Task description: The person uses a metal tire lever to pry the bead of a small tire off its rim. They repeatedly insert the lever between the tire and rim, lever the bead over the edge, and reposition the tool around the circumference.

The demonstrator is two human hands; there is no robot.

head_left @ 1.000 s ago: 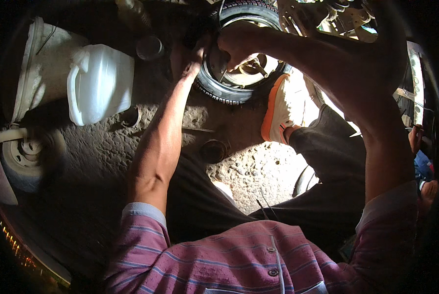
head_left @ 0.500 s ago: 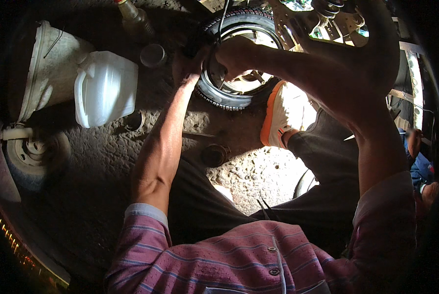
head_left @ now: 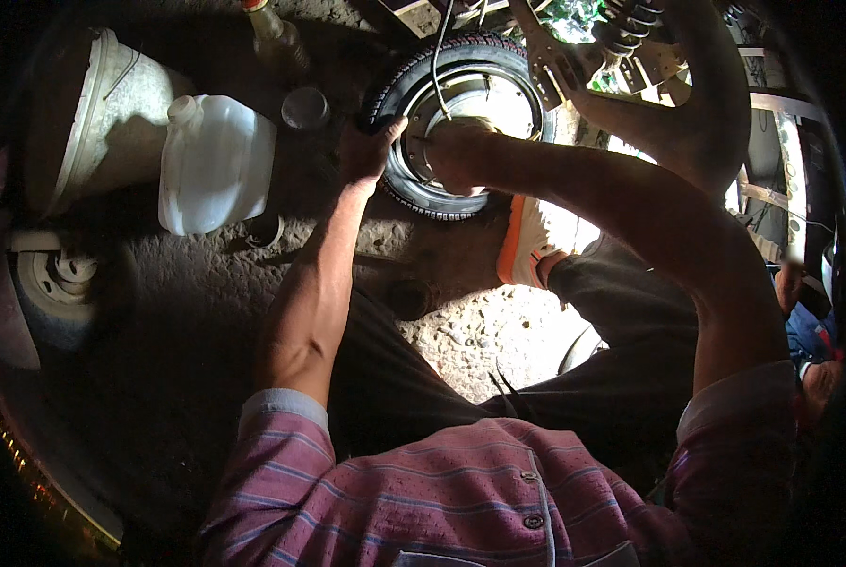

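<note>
A small wheel with a black tyre (head_left: pixel 434 202) and a pale metal hub (head_left: pixel 513 102) stands in front of me, lit by strong sun on its right part. My left hand (head_left: pixel 368 156) grips the left side of the tyre, thumb on its near face and fingers in shadow. Over the lower left of the hub my right hand (head_left: pixel 459 156) is curled; its fingertips are hidden, so whatever they hold cannot be seen. A dark cable (head_left: pixel 436 71) runs down from above to the hub, just above my right hand.
On the left stand a dirty white bucket (head_left: pixel 111 123), a translucent jug (head_left: pixel 220 165), a jar (head_left: pixel 305 109) and a bottle (head_left: pixel 279 42). Another small wheel (head_left: pixel 59 283) is at far left. A metal frame with a coil spring (head_left: pixel 626 26) is upper right. Someone in blue (head_left: pixel 806 331) is at right.
My right hand has shifted slightly down and right across the hub. The left hand's thumb now shows on the tyre. The whole view has tilted a little.
</note>
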